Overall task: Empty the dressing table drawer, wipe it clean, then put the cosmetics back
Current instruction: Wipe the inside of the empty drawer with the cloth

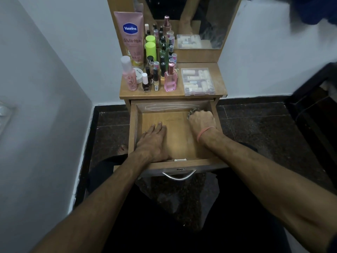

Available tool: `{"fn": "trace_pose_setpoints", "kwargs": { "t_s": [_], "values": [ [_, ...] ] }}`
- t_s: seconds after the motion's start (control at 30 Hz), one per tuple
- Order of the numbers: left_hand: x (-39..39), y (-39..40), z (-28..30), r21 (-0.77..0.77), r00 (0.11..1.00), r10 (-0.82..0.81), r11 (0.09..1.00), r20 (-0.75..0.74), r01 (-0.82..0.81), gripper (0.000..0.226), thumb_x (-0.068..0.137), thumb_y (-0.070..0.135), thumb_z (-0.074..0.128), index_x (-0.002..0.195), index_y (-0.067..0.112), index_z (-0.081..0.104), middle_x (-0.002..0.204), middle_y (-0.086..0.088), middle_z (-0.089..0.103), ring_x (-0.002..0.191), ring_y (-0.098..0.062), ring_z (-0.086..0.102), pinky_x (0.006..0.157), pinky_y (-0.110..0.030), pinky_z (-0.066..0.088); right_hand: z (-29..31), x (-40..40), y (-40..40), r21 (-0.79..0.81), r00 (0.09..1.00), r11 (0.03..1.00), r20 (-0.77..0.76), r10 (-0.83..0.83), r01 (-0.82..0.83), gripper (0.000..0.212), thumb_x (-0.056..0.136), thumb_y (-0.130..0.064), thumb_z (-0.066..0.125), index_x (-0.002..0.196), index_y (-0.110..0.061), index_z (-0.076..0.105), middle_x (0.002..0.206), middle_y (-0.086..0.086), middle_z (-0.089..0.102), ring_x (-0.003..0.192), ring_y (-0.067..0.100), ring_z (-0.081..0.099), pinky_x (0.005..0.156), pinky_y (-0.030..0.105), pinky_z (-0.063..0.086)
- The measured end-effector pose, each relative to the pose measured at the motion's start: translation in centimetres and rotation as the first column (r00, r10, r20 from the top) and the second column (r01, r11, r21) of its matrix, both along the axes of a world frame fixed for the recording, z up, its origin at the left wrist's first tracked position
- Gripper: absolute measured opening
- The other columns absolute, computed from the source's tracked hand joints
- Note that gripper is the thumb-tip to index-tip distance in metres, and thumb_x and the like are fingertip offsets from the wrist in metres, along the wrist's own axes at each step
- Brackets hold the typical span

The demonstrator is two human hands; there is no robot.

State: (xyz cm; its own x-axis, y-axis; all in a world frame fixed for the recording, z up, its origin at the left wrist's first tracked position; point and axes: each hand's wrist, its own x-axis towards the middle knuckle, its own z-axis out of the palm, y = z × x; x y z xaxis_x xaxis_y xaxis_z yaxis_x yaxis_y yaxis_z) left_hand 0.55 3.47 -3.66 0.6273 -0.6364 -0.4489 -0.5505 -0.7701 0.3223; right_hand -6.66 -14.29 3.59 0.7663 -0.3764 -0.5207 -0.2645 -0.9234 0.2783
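The right hand (200, 119) bunches a soft, limp cloth (193, 110) into the open drawer (174, 136)'s far right corner; the left hand (154, 139) lies flat on its floor. Light glass cosmetics (156, 70), probably fragile, crowd the surface (218, 80), best gripped around their bodies.

Hands inside the pulled-out drawer

The left hand (155, 141) is lying flat on the floor of the drawer (182, 164), fingers (158, 127) straight, while the right hand (201, 120) is gripping a cloth (193, 111) at the far right corner; cosmetics (155, 70) are standing on the table (218, 79)
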Motion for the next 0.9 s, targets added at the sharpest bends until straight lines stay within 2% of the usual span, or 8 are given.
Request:
{"fn": "trace_pose_setpoints", "kwargs": {
  "t_s": [0.07,0.17,0.3,0.37,0.47,0.53,0.7,0.9],
  "values": [
    [0.0,0.1,-0.1,0.001,1.0,-0.005,1.0,0.002,0.005,0.137,0.082,0.054,0.091,0.177,0.021,-0.002,0.185,0.002,-0.012,0.17,-0.024,-0.009,0.138,-0.048,0.004,-2.3,1.2,0.1,-0.045,0.997,0.998,0.073,-0.028,0.032,0.045,0.103,-0.004,0.062,0.064,-0.019,0.045,0.065,-0.003,0.043,0.071,0.013,0.053,0.061,0.028,0.05],
    [0.0,0.2,-0.3,0.007,1.0,-0.006,1.0,0.009,0.006,0.138,0.082,0.055,0.091,0.177,0.021,-0.003,0.184,0.002,-0.013,0.17,-0.024,-0.009,0.138,-0.049,0.004,-4.3,1.4,0.6,-0.146,0.993,0.984,-0.07,0.092,-0.102,0.029,0.097,-0.01,0.068,0.072,-0.025,0.063,0.063,-0.007,0.044,0.054,0.008,0.044,0.042,0.025,0.029],
    [0.0,-0.1,-0.3,0.019,1.0,-0.012,1.0,0.028,0.011,0.136,0.082,0.054,0.091,0.177,0.02,-0.001,0.185,0.001,-0.011,0.171,-0.025,-0.006,0.138,-0.049,0.006,-3.0,1.4,0.4,-0.247,0.99,0.96,-0.068,0.123,-0.136,0.004,0.099,-0.009,0.072,0.098,-0.009,0.068,0.095,0.003,0.052,0.082,0.01,0.055,0.056,0.02,0.039],
    [0.0,-0.3,-0.3,0.019,0.999,-0.012,1.0,0.032,0.011,0.136,0.082,0.055,0.092,0.177,0.02,0.001,0.185,0.001,-0.009,0.171,-0.025,-0.005,0.138,-0.049,0.008,-3.1,2.0,-0.7,-0.223,0.998,0.973,-0.034,0.049,-0.056,0.033,0.092,-0.015,0.081,0.108,0.005,0.061,0.104,0.008,0.052,0.087,0.015,0.05,0.063,0.018,0.039],
    [0.0,-0.4,-0.3,0.012,1.0,-0.004,1.0,0.031,0.004,0.137,0.081,0.056,0.091,0.177,0.02,-0.001,0.185,0.0,-0.009,0.171,-0.025,-0.006,0.138,-0.051,0.008,-4.3,3.4,-1.7,-0.151,0.999,0.988,0.025,0.024,-0.019,0.049,0.077,-0.028,0.095,0.118,-0.019,0.069,0.116,0.009,0.061,0.105,0.016,0.055,0.078,0.021,0.056],
    [0.0,-0.3,-0.4,0.018,1.0,-0.008,1.0,0.028,0.007,0.138,0.082,0.056,0.09,0.176,0.02,-0.003,0.185,0.0,-0.01,0.171,-0.025,-0.007,0.138,-0.052,0.008,-4.9,3.7,-2.0,-0.175,0.991,0.98,0.075,0.109,-0.094,0.038,0.089,-0.026,0.085,0.125,-0.019,0.072,0.122,0.006,0.065,0.112,0.018,0.059,0.086,0.027,0.059],
    [0.0,-0.3,-0.3,0.026,0.999,-0.018,1.0,0.029,0.017,0.137,0.082,0.056,0.09,0.177,0.02,-0.003,0.184,0.001,-0.013,0.17,-0.026,-0.008,0.138,-0.052,0.008,-3.4,4.6,-3.0,-0.074,0.978,0.997,0.202,0.049,-0.035,0.029,0.11,-0.018,0.05,0.125,-0.013,0.075,0.123,0.01,0.074,0.114,0.026,0.07,0.074,0.035,0.049],
    [-0.2,-0.1,-0.3,0.041,0.999,-0.028,0.999,0.046,0.027,0.137,0.083,0.055,0.09,0.176,0.021,-0.004,0.184,0.001,-0.014,0.17,-0.026,-0.009,0.138,-0.052,0.008,-2.6,1.3,-1.8,0.038,0.903,0.996,0.42,-0.091,0.083,0.023,0.106,-0.028,0.06,0.106,-0.013,0.076,0.091,0.005,0.068,0.083,0.024,0.065,0.083,0.04,0.059]
  ]
}}
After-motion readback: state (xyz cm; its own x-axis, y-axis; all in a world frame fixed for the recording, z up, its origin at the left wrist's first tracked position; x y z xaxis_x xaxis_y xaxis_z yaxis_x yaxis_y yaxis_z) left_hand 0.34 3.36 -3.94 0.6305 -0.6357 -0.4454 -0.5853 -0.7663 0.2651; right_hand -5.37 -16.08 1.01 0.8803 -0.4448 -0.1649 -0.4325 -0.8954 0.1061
